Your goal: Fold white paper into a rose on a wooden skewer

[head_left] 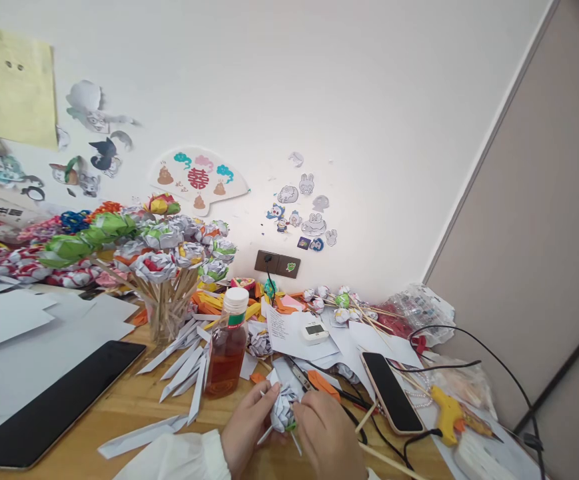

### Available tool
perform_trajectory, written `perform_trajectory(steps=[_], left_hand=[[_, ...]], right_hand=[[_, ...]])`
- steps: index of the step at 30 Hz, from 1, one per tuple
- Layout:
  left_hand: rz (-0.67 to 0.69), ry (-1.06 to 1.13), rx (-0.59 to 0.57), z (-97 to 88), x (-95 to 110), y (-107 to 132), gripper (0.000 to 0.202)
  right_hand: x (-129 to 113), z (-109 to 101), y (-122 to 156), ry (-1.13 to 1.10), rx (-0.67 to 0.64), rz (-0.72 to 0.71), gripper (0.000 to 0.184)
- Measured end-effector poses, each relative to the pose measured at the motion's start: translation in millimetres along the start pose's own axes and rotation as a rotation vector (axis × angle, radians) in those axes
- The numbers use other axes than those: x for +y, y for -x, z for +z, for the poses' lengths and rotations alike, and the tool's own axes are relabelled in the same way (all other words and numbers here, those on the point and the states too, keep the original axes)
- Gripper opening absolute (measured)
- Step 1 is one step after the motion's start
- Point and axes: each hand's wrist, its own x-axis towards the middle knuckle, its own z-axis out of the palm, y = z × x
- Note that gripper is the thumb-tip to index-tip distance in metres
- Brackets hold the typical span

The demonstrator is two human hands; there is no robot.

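A folded white paper flower [283, 408] with a bit of green at its lower edge is between my two hands, low in the middle of the view. My left hand [247, 427] grips its left side, thumb on top. At its right edge, my right hand [330, 433] has its fingers curled in and pressed against the paper; its fingertips are partly hidden. Thin white paper points stick out below the flower. A pale wooden stick [389, 461] shows beyond my right hand; whether it is held cannot be made out.
A bottle of amber liquid [226, 353] stands left of my hands, near folded paper strips [186, 367]. Paper flowers on sticks fill a jar [166, 320]. A tablet [59, 407] lies left; a phone [393, 393], yellow glue gun [446, 413] and black cables lie right.
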Motion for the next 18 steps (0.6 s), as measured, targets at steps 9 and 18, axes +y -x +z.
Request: perform_trajectory(steps=[9, 18], left_hand=[[-0.063, -0.102, 0.066, -1.3, 6, 7, 0.039], [0.071, -0.141, 0.001, -4.3, -2, -5, 0.041]], right_hand=[[4, -3, -1, -0.049, -0.016, -0.084, 0.028], [4, -2, 2, -0.466, -0.194, 0.441, 0.015]])
